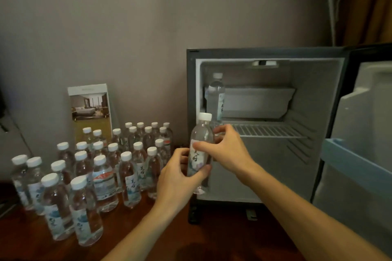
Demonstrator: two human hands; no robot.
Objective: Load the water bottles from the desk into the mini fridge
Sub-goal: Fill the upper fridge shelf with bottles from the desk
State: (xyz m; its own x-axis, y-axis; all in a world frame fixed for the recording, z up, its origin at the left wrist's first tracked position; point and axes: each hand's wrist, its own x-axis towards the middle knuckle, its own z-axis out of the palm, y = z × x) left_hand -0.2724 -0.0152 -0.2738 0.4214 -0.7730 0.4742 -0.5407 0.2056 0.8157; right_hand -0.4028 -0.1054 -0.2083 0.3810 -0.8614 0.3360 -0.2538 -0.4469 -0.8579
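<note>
Bottle one (201,133) gripped by left hand (178,178), right hand (231,152); bottle two (216,93) inside fridge (314,101).

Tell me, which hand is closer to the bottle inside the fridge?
Right. The right hand, gripping the held bottle, is just below the fridge bottle; the left hand sits lower and further left.

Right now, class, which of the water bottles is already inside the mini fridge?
The upright bottle at the mini fridge's upper left, above the wire shelf. The rest stand on the desk, bar the held bottle between left hand and right hand.
</note>
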